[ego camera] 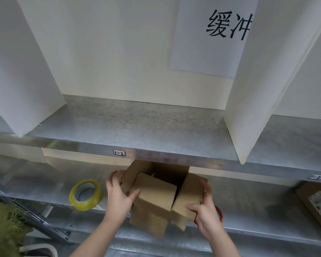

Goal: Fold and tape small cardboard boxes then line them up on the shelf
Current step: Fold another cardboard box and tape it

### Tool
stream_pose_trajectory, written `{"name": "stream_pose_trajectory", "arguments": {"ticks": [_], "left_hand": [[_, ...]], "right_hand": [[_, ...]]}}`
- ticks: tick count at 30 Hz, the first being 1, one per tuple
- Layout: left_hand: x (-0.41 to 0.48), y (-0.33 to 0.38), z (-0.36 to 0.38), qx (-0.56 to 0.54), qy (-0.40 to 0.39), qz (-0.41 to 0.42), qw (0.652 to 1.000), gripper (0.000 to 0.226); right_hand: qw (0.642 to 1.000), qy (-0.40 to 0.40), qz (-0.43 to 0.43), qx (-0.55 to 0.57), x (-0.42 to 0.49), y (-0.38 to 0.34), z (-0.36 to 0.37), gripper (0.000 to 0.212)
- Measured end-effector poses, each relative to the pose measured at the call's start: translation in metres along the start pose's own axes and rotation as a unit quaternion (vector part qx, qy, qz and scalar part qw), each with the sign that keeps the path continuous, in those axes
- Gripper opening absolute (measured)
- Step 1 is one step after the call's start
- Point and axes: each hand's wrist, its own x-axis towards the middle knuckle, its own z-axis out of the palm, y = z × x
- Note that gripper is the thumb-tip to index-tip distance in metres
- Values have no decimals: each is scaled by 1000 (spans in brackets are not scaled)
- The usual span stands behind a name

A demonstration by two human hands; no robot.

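The cardboard box (160,199) sits at the front edge of the lower metal shelf (248,204), just under the upper shelf (137,125), and in the head view we see it half folded: two top flaps are turned inward and meet along a dark seam, while the back of the opening still gapes beneath the upper shelf's front lip. Part of the box hangs down past the lower shelf's edge toward us. Our left hand (119,196) wraps the box's left side, fingers curled over the back corner and the thumb pressed flat on the left flap. Our right hand (205,210) grips the right flap, thumb lying on its near edge and the fingers closed around its outer side. Behind the right hand we make out an orange ring-shaped object (220,213), mostly hidden, so we cannot tell what it is. A roll of yellowish clear tape (85,195) lies tilted on the lower shelf just left of the left hand, apart from the box. At the far right a flat cardboard piece (317,203) rests on the same shelf. White dividers (248,101) stand on the upper shelf, whose edge carries a small label (119,153); a paper sign (211,34) with black characters hangs on the back wall.
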Motion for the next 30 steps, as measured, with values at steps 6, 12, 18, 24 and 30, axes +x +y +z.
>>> {"name": "stream_pose_trajectory", "arguments": {"ticks": [6,12,18,24,30], "left_hand": [[-12,-3,17,-197,-152,-104,963,73],[-3,0,23,-161,-233,-123,951,90],[2,-8,22,-127,-226,-119,958,89],[18,-12,8,-151,-279,-123,940,76],[25,-11,-3,-128,-302,-120,937,88]], "right_hand": [[999,-3,41,-1,-16,7,14,134],[996,-38,72,-33,-25,16,26,125],[929,64,-22,-363,5,-2,9,35],[882,-211,-74,-414,33,-20,27,84],[888,-189,-84,-411,29,-7,27,68]]}}
